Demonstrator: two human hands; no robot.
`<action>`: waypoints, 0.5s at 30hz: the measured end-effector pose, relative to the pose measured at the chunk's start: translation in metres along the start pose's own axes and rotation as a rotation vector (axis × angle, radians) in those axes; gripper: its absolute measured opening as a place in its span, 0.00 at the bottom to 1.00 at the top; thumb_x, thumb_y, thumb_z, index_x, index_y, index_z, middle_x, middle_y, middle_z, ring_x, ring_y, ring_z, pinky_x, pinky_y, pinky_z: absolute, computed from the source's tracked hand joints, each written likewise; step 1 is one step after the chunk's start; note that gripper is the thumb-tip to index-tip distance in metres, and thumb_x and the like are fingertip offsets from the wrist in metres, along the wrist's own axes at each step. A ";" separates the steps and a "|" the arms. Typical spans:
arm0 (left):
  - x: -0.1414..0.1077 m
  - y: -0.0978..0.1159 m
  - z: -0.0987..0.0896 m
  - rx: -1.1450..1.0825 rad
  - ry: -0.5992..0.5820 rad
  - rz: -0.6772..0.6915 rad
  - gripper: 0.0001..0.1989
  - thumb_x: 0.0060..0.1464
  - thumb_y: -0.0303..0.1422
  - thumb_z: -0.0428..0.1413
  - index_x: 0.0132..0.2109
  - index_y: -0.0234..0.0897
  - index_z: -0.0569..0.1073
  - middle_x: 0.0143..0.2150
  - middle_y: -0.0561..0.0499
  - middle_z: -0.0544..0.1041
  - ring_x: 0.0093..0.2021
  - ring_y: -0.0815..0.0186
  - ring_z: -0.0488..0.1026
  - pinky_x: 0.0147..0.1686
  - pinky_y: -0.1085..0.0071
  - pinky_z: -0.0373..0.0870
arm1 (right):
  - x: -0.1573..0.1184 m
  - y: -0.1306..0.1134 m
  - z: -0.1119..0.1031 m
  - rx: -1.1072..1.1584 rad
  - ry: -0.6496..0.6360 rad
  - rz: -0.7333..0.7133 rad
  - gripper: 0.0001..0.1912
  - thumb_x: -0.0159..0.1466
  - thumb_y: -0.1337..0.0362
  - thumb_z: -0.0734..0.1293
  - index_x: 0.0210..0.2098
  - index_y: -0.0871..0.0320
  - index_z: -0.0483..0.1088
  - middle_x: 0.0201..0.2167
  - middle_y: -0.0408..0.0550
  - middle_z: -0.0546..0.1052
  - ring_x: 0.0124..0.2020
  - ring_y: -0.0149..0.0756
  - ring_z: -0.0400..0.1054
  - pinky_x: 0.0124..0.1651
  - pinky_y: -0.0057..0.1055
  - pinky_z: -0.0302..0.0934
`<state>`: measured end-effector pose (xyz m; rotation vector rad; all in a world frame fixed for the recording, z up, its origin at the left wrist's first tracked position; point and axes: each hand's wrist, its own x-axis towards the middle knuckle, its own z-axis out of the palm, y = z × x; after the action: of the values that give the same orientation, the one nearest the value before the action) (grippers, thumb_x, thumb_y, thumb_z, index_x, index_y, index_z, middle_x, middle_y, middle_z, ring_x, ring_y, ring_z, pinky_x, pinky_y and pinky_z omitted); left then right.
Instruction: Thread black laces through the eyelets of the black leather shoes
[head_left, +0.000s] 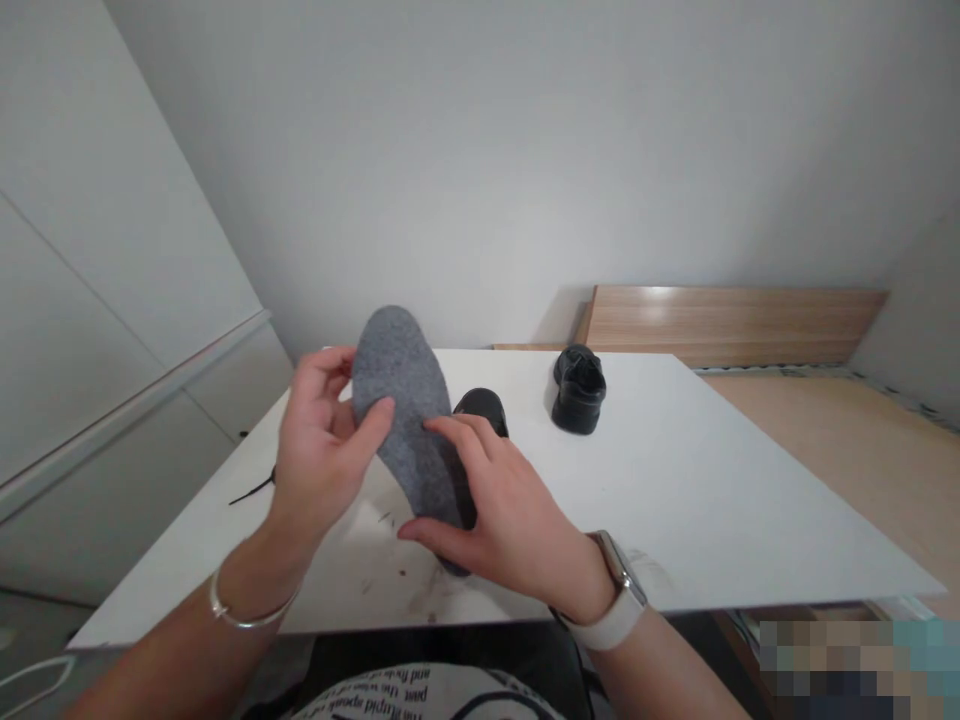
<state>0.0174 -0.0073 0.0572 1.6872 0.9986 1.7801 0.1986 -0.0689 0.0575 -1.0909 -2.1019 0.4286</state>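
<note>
Head view: flat, elongated, fuzzy grey felt-like insole (397, 365) tilted above smooth white counter (675, 500). Left hand (321, 430) clamps its edge, thumb in front. Right hand (510, 500) spans lower half, thumb and index finger apart. Glossy black shoe (579, 392) stands beyond, right.

A pale wall (487, 170) backs a white table (675, 490) and wooden panel (735, 322).
</note>
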 end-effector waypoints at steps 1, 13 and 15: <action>-0.001 0.002 0.008 -0.020 -0.017 0.016 0.20 0.53 0.37 0.63 0.51 0.45 0.67 0.50 0.49 0.73 0.51 0.59 0.75 0.46 0.66 0.78 | -0.001 0.000 0.001 0.012 0.031 0.029 0.30 0.62 0.59 0.71 0.60 0.54 0.58 0.56 0.56 0.67 0.55 0.48 0.65 0.55 0.48 0.65; 0.004 -0.062 0.050 0.223 -0.817 0.177 0.13 0.63 0.40 0.53 0.42 0.37 0.78 0.62 0.41 0.68 0.64 0.52 0.64 0.66 0.53 0.59 | -0.020 0.027 0.000 0.399 0.419 0.258 0.13 0.68 0.66 0.58 0.52 0.54 0.60 0.46 0.49 0.69 0.48 0.38 0.65 0.52 0.38 0.61; 0.006 -0.069 0.059 0.209 -0.925 0.192 0.10 0.61 0.36 0.55 0.44 0.37 0.77 0.57 0.41 0.72 0.59 0.54 0.68 0.62 0.54 0.65 | -0.019 0.029 0.002 0.482 0.386 0.271 0.12 0.68 0.65 0.59 0.52 0.53 0.60 0.45 0.48 0.69 0.47 0.37 0.66 0.51 0.37 0.62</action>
<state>0.0658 0.0496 0.0055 2.4292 0.6066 0.7818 0.2213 -0.0674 0.0310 -1.0658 -1.4209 0.7443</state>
